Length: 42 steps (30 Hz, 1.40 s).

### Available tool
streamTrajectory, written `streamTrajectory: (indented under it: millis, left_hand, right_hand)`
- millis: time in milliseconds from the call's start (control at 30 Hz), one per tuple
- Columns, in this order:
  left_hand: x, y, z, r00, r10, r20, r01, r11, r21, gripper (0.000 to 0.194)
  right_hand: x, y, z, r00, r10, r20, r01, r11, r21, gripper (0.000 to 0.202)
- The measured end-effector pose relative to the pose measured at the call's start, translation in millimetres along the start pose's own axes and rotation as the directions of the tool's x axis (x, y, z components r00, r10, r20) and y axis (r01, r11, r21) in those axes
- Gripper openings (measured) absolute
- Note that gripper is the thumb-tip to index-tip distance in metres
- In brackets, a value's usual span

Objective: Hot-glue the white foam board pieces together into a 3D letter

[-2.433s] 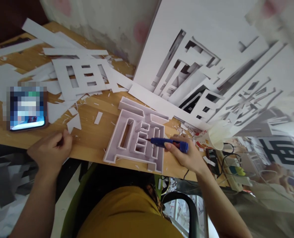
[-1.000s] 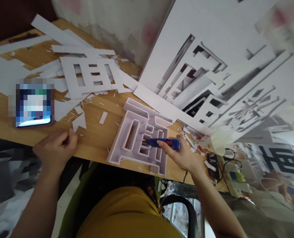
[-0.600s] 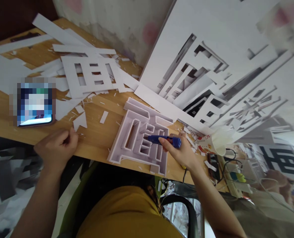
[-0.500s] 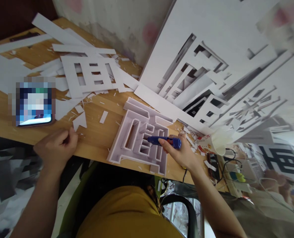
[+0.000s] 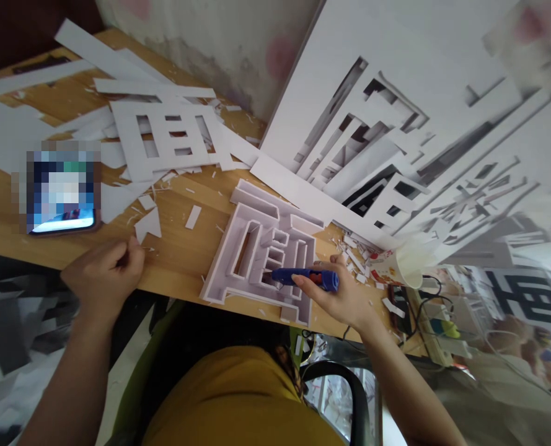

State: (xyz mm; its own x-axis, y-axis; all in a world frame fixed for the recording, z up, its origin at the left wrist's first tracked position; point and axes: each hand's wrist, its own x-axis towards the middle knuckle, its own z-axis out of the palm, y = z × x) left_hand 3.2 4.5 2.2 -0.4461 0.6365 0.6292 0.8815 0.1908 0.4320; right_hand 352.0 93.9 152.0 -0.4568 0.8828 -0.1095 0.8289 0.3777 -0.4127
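Note:
In my right hand (image 5: pixel 343 291) is a blue glue gun (image 5: pixel 310 278), fingers wrapped round its body. Its tip points left into the middle cells of a white foam-board letter (image 5: pixel 219 260) with raised walls. The letter lies on the table, its open side up, close to the front edge. My left hand (image 5: pixel 105 263) is a closed fist resting at the table's edge, left of the letter and apart from it. Nothing shows in its fingers. Beside the fist lies a small pointed white offcut (image 5: pixel 149 224).
A lit phone (image 5: pixel 64 201) stands at the left. Cut white sheets (image 5: pixel 163 158) and scraps cover the back left. Large cut-out boards (image 5: pixel 298 93) lean on the wall. A paper cup (image 5: pixel 396 267), cables and a power strip (image 5: pixel 426 328) sit at the right.
My right hand has brought the glue gun's tip a little towards me, down the letter's middle cells. The left fist stays in place. The whole view has shifted slightly.

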Motion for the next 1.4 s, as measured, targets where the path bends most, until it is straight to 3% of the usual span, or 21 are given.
streamTrajectory:
  millis: [233,533,733,833,933,1067,1233,1400]
  left_hand:
    - [-1.2,-2.0,-0.3,0.996,-0.067,0.059,0.067,0.998,-0.006,0.047]
    - [-0.6,-1.6,-0.7,1.000,-0.009,0.014,0.009,1.000,-0.017,0.046]
    - [-0.9,-2.1,0.4,0.998,-0.044,0.046,0.045,0.999,-0.015,0.047]
    - [-1.4,-3.2,1.3,0.999,-0.039,0.038,0.039,0.999,0.007,0.047]
    - [-2.4,-5.0,2.1,1.000,-0.015,0.023,0.014,0.999,0.036,0.047]
    - [-2.6,-5.8,2.4,0.998,0.061,-0.017,-0.061,0.998,0.034,0.046]
    - [-0.3,-2.9,1.4,0.990,0.123,-0.070,-0.120,0.992,0.041,0.046]
    - [0.1,-2.6,1.2,0.991,0.123,-0.057,-0.121,0.992,0.038,0.045]
  right_hand:
    - [-4.1,-4.0,-0.9,0.999,-0.049,0.005,0.049,0.999,-0.020,0.057]
    - [-5.8,-6.3,-2.1,0.988,-0.142,0.060,0.141,0.990,0.020,0.055]
    - [-2.3,-8.1,-6.4,0.993,-0.089,0.081,0.084,0.995,0.054,0.059]
    - [-0.2,-6.7,-6.4,0.997,-0.063,0.033,0.061,0.997,0.052,0.060]
    - [3.2,-4.1,-6.0,1.000,0.005,-0.029,-0.003,0.998,0.067,0.062]
    - [7.6,-1.3,-4.0,0.994,0.110,-0.019,-0.108,0.988,0.107,0.065]
    - [8.9,2.2,1.3,0.987,0.158,-0.033,-0.154,0.981,0.116,0.065]
    - [8.5,6.1,4.4,0.980,0.197,-0.037,-0.190,0.972,0.136,0.065]
